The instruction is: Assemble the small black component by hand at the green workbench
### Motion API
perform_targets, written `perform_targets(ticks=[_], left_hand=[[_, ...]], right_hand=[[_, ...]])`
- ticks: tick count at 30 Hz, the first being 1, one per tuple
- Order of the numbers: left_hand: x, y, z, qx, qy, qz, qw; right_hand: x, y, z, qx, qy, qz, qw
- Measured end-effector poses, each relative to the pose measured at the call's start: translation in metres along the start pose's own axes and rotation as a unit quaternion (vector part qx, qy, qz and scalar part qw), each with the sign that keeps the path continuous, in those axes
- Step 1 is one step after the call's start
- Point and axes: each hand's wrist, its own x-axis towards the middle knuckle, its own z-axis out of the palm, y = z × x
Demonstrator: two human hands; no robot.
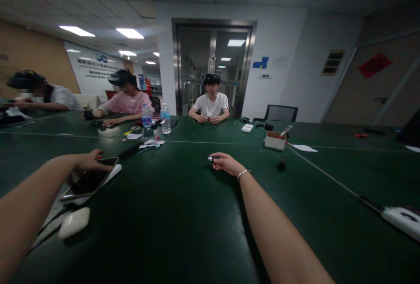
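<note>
I see the right hand (227, 164) pinching a silver-tipped thing (210, 159) over the table (147, 231), fingers closed round it, so that grip looks done; the left hand (88, 161) curls part-open over the phone (90, 183), and whether it has hold I can't tell

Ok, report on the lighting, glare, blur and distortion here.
Head view: dim overall, ceiling lights blown out; head view: faint sheen on the green table beside the right forearm; head view: wide-angle stretching toward the edges, wall lettering too blurred to read.
</note>
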Motion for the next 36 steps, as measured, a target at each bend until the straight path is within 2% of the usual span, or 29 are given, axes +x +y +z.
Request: perform_targets(ticks=[3, 8, 12, 16, 22, 28, 36], left_hand=[[-0.009, -0.014, -0.013, -0.050, -0.101, -0.055, 0.992], [-0.015, -0.038, -0.026, -0.150, -0.212, -0.099, 0.961], [-0.018, -0.047, -0.027, -0.187, -0.218, -0.090, 0.954], [-0.021, -0.045, -0.024, -0.189, -0.233, -0.074, 0.951], [-0.011, -0.048, -0.016, -0.138, -0.166, -0.079, 0.973], [-0.003, -0.053, -0.012, -0.101, -0.196, -0.063, 0.973], [-0.017, -0.044, -0.015, -0.122, -0.221, -0.072, 0.965]], right_hand=[[0.001, 0.001, -0.001, -0.003, -0.001, 0.000, 1.000], [0.002, 0.002, 0.000, -0.003, 0.000, -0.009, 1.000], [0.002, 0.002, 0.002, 0.000, 0.001, -0.009, 1.000], [0.002, 0.001, 0.002, 0.001, 0.003, -0.005, 1.000], [0.002, 0.002, 0.001, 0.000, 0.002, -0.006, 1.000], [0.001, 0.001, 0.001, -0.001, 0.004, -0.003, 1.000], [0.002, 0.002, 0.000, 0.004, 0.002, -0.008, 1.000]])
